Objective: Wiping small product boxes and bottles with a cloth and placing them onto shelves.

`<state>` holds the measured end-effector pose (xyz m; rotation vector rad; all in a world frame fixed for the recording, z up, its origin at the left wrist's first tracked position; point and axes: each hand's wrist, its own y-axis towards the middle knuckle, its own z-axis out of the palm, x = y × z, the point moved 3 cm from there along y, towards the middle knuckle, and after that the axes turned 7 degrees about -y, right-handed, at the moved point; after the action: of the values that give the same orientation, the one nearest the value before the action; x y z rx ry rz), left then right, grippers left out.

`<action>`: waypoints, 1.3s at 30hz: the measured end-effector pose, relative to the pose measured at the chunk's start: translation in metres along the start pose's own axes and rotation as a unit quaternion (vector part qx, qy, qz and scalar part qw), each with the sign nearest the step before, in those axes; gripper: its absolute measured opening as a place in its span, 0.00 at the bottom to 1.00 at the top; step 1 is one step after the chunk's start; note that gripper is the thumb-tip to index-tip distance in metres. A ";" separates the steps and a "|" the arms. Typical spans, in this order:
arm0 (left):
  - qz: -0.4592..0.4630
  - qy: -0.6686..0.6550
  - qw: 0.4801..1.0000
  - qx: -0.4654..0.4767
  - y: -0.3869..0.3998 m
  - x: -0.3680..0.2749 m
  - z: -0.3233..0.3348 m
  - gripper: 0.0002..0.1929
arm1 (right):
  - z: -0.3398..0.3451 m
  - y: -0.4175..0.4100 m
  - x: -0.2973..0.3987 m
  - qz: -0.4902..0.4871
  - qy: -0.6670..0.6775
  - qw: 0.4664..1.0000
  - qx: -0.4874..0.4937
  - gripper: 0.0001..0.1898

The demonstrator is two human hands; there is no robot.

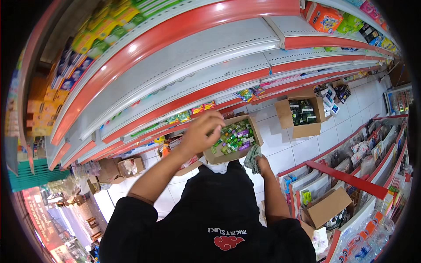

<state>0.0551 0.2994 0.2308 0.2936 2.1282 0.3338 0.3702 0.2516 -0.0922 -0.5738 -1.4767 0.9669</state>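
My left hand point(203, 131) is raised over the left edge of a cardboard box point(260, 133), its fingers curled and blurred; nothing shows between them. Small green and purple packages point(238, 135) fill that box in a loose heap. On the right, my right hand point(262, 164) grips a crumpled grey-green cloth point(253, 159) beside the box's near right corner. In front of me rise the white metal shelves point(210, 49) with red front strips, and small colourful packets point(203, 107) lie on a lower shelf close to my left hand.
Another open cardboard box point(304, 131) with dark packages stands on the white tiled floor point(276, 148). More cartons point(131, 166) lie at the left. A low rack point(345, 179) with red edges runs along the right, bearing an open carton point(329, 208) and plastic bottles point(365, 243).
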 end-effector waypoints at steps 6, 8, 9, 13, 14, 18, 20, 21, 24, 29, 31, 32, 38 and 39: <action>-0.315 -0.159 0.918 0.182 -0.121 0.200 0.215 0.08 | -0.029 0.015 -0.046 -0.005 -0.135 0.988 -0.076 0.32; -0.363 -0.141 0.899 0.199 -0.159 0.251 0.248 0.08 | -0.018 0.030 -0.048 -0.055 -0.206 0.974 -0.083 0.29; -0.314 -0.108 0.911 0.245 -0.175 0.270 0.262 0.07 | -0.012 0.035 -0.050 -0.066 -0.239 0.965 -0.081 0.27; -0.328 0.043 0.874 0.355 -0.216 0.322 0.326 0.06 | 0.005 0.042 -0.079 -0.073 -0.262 0.961 -0.047 0.24; -0.326 0.035 0.869 0.371 -0.214 0.332 0.342 0.08 | 0.005 0.036 -0.080 -0.071 -0.263 0.961 -0.044 0.23; -0.370 0.094 0.836 0.395 -0.196 0.312 0.405 0.12 | -0.016 0.006 -0.112 -0.032 -0.237 0.968 -0.076 0.21; -0.473 0.113 0.798 0.356 -0.188 0.311 0.415 0.16 | -0.023 -0.006 -0.126 -0.016 -0.217 0.972 -0.086 0.21; -0.474 0.112 0.799 0.352 -0.186 0.314 0.416 0.16 | -0.021 -0.012 -0.129 -0.013 -0.214 0.973 -0.086 0.21; -0.531 0.163 0.774 0.303 -0.186 0.318 0.420 0.15 | -0.026 -0.023 -0.143 -0.012 -0.213 0.973 -0.090 0.21; -0.537 0.160 0.757 0.336 -0.201 0.319 0.421 0.17 | -0.024 -0.026 -0.138 0.002 -0.211 0.973 -0.089 0.21; -0.564 0.154 0.750 0.309 -0.204 0.323 0.417 0.17 | -0.021 -0.023 -0.128 0.000 -0.225 0.969 -0.102 0.21; -0.557 0.171 0.745 0.324 -0.204 0.319 0.418 0.17 | -0.023 -0.026 -0.127 0.005 -0.225 0.968 -0.109 0.21; -0.572 0.187 0.729 0.326 -0.219 0.332 0.384 0.20 | -0.023 -0.026 -0.098 -0.010 -0.205 0.971 -0.120 0.22; -0.551 0.148 0.740 0.356 -0.221 0.329 0.374 0.21 | -0.027 -0.029 -0.098 -0.010 -0.220 0.966 -0.133 0.22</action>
<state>0.1738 0.2495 -0.2992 -0.6647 2.2472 -1.2165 0.4174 0.1623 -0.1244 -0.5574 -2.0267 0.9230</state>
